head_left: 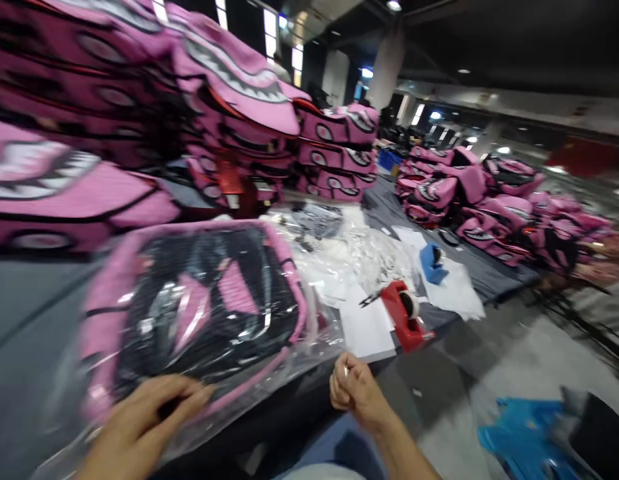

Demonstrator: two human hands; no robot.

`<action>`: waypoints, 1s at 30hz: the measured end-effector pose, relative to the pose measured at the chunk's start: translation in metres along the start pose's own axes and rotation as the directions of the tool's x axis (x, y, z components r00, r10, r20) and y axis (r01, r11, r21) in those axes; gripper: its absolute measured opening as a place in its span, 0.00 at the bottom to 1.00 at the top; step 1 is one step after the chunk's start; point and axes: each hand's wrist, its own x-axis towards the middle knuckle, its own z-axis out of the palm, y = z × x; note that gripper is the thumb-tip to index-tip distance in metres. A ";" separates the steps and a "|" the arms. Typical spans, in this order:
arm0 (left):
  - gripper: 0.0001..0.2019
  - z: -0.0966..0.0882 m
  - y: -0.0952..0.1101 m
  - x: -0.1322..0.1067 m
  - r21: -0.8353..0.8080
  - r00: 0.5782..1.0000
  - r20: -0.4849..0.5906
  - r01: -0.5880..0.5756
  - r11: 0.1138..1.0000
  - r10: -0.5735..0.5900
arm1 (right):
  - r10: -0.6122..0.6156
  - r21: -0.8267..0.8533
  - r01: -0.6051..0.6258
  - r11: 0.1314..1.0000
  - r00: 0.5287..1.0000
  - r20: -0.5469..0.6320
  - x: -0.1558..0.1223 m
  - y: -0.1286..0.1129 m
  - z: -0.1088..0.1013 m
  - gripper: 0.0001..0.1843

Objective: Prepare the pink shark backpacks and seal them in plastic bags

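A pink and black backpack point(199, 307) lies flat on the grey table point(29, 313), wrapped in a clear plastic bag point(309, 347). My left hand point(144, 420) rests on the bag's near edge with fingers bent and pinching the plastic. At the table's front edge, to the right of the bag, my right hand point(352, 387) is curled closed on the bag's corner film. A red tape dispenser point(406, 317) sits on white sheets just beyond my right hand.
Tall stacks of pink backpacks point(229, 113) stand behind on the table, with more heaps point(489, 200) at the right. A blue tape dispenser point(432, 261), loose plastic bags point(349, 247) and white paper lie mid-table. A blue item point(524, 433) lies on the floor at the lower right.
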 end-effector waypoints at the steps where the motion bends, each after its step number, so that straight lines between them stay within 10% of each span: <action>1: 0.32 -0.006 0.004 -0.002 -0.017 0.999 0.038 0.023 1.000 -0.022 | -0.040 -0.069 0.054 0.996 0.982 0.183 0.009 -0.016 0.014 0.29; 4: 0.27 -0.014 0.020 0.000 -0.058 0.993 0.090 0.086 0.995 -0.081 | -0.142 -0.374 0.432 0.821 0.788 0.599 0.048 -0.064 0.046 0.22; 8: 0.21 -0.010 0.031 0.002 -0.063 0.993 0.063 0.107 0.992 -0.103 | -0.024 -0.515 0.806 0.292 0.544 0.839 0.109 -0.086 0.077 0.15; 12: 0.21 -0.008 0.030 -0.001 -0.069 0.991 0.067 0.118 0.991 -0.113 | 0.077 -0.709 0.706 0.005 0.706 0.704 0.143 -0.081 0.084 0.20; 16: 0.21 -0.009 0.028 -0.002 -0.078 0.986 0.109 0.138 0.987 -0.129 | -0.103 -0.882 0.469 0.047 0.881 0.463 0.131 -0.079 0.069 0.20; 21: 0.21 -0.007 0.025 0.000 -0.009 0.986 0.131 0.104 0.995 -0.102 | -0.102 -0.747 0.661 0.068 0.750 0.654 0.100 -0.063 0.074 0.20; 30: 0.19 -0.039 -0.031 -0.036 0.379 0.957 -0.072 -0.236 0.895 0.283 | 0.122 -0.790 0.594 0.153 0.782 0.611 0.123 -0.061 0.082 0.27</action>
